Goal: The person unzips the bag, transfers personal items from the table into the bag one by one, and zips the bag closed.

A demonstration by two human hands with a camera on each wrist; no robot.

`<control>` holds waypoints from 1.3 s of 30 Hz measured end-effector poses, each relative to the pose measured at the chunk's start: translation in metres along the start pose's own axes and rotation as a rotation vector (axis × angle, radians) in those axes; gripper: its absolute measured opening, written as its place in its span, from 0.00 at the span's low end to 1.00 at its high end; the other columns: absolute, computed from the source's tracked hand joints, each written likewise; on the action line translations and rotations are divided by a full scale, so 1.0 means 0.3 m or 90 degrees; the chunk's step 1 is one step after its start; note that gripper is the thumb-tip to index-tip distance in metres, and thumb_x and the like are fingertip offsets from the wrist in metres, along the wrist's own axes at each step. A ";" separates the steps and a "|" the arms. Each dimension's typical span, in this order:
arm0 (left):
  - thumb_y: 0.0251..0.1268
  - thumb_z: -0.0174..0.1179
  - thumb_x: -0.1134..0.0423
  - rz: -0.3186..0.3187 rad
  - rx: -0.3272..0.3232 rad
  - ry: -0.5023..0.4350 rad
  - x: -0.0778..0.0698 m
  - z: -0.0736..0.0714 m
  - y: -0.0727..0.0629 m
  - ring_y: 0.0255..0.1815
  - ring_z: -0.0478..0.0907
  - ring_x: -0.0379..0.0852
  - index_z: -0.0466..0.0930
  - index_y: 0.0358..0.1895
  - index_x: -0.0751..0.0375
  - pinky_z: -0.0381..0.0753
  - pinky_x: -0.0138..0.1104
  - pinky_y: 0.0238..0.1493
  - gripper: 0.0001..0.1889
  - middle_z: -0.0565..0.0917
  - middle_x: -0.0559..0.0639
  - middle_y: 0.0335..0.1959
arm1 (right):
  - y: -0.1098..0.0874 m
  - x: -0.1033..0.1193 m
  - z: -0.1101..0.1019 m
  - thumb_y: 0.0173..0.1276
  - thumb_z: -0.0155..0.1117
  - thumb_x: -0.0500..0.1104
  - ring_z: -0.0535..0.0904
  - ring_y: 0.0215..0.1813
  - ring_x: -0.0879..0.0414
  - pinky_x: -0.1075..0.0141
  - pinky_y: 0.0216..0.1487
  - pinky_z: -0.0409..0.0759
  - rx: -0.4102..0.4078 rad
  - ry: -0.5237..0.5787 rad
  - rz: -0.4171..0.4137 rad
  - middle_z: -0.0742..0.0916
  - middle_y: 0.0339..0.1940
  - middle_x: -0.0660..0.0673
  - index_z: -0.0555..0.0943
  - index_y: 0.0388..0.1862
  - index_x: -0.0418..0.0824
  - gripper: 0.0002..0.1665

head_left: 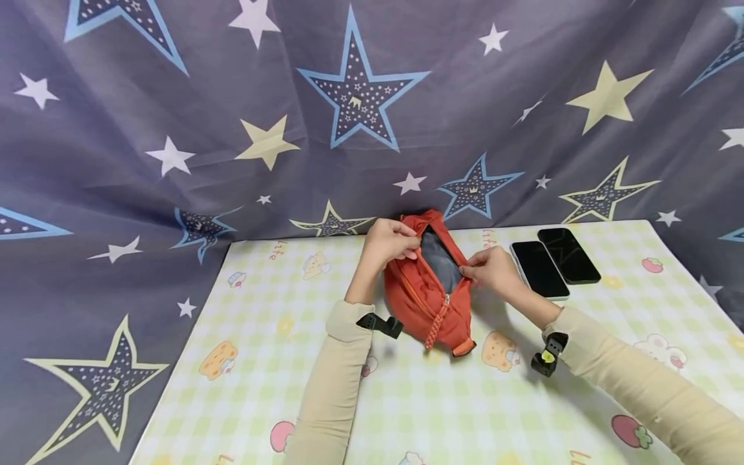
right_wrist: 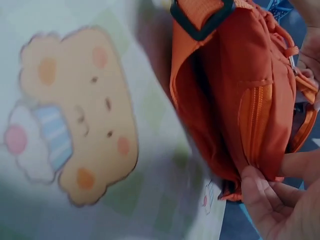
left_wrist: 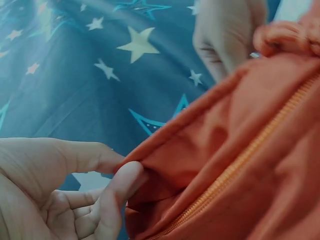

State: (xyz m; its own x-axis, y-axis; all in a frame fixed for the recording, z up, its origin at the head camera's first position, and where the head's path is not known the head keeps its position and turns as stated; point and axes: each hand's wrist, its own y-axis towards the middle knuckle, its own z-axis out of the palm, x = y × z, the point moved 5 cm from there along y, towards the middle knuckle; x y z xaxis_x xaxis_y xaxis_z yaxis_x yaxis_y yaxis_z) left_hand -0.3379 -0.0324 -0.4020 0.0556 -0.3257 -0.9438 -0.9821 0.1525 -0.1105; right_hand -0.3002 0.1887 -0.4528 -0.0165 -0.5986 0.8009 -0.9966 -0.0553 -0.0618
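Looks past opening on the red-orange fabric waist bag (head_left: pixel 403 296), near the far edge of the green-checked bench (head_left: pixel 250 413): unzipped, spread to the grey lining (head_left: pixel 437 261), not yet zipped shut. Pinching one mouth edge in fingers (left_wrist: pixel 126 179) of the left hand (head_left: pixel 388 245), opposite edge in the right hand (head_left: pixel 493 270). Not touching the flat white-edged black phone (head_left: pixel 540 270) or flat all-black phone (head_left: pixel 569 256).

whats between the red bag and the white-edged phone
In the head view, the right hand lies between the red bag and the white-edged phone, pinching the bag's open edge.
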 end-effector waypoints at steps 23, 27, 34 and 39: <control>0.62 0.67 0.72 -0.034 0.028 -0.134 0.055 0.023 0.043 0.16 0.84 0.36 0.84 0.50 0.75 0.80 0.23 0.20 0.14 0.85 0.46 0.19 | 0.081 -0.061 0.024 0.66 0.73 0.38 0.87 0.24 0.44 0.66 0.25 0.83 -0.009 0.010 -0.047 0.91 0.27 0.38 0.90 0.37 0.30 0.09; 0.62 0.67 0.71 -0.038 0.024 -0.134 0.057 0.017 0.040 0.16 0.84 0.36 0.84 0.51 0.75 0.80 0.23 0.20 0.15 0.85 0.46 0.20 | 0.088 -0.070 -0.022 0.70 0.71 0.44 0.88 0.28 0.40 0.63 0.28 0.86 0.023 0.008 -0.060 0.90 0.28 0.35 0.90 0.39 0.30 0.15; 0.64 0.67 0.70 -0.035 0.039 -0.124 0.056 0.021 0.043 0.17 0.84 0.35 0.84 0.52 0.74 0.81 0.24 0.21 0.15 0.86 0.46 0.21 | 0.097 -0.098 -0.196 0.72 0.68 0.48 0.88 0.34 0.41 0.60 0.32 0.86 0.013 -0.072 -0.020 0.90 0.37 0.32 0.88 0.48 0.32 0.19; 0.64 0.67 0.70 -0.037 0.048 -0.120 0.055 0.028 0.049 0.17 0.84 0.35 0.83 0.52 0.74 0.80 0.23 0.21 0.15 0.86 0.47 0.22 | 0.089 -0.133 -0.319 0.71 0.68 0.48 0.86 0.35 0.47 0.58 0.39 0.86 0.034 -0.091 0.085 0.89 0.35 0.36 0.84 0.50 0.29 0.22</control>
State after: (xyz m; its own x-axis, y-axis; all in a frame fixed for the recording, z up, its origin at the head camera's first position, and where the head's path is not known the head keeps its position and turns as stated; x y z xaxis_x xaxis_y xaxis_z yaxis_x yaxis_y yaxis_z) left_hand -0.3498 -0.0277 -0.4218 0.1506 -0.1566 -0.9761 -0.9607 0.2099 -0.1819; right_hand -0.3340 0.2877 -0.4293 -0.1327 -0.7107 0.6909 -0.9805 -0.0080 -0.1965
